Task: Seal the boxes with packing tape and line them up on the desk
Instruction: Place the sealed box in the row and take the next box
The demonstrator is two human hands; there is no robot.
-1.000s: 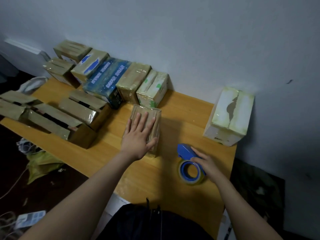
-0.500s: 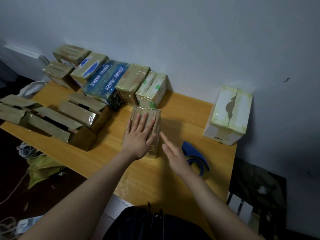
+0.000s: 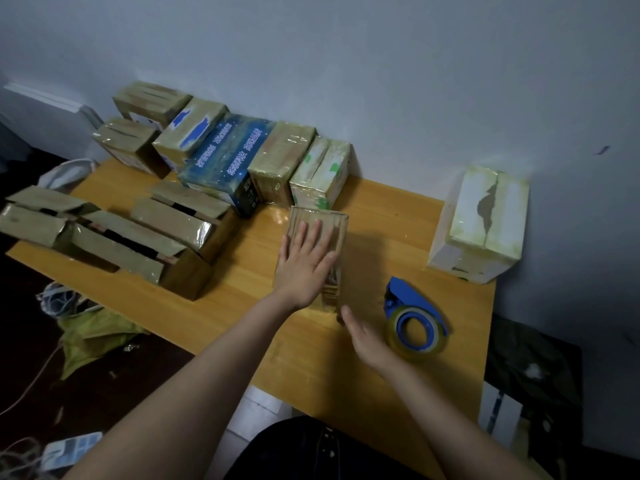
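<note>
the left hand [image 3: 304, 268] lies flat, fingers straight and spread, on top of a small taped box [image 3: 320, 216] in the middle of the desk [image 3: 304, 362]. the right hand [image 3: 363, 337] is held with straight fingers at the box's near end, gripping nothing. the tape dispenser [image 3: 414, 320] lies just right of that hand. a row of sealed boxes [image 3: 280, 157] lines the wall; open boxes [image 3: 166, 223] sit at the left, a white box [image 3: 485, 223] at the right.
</note>
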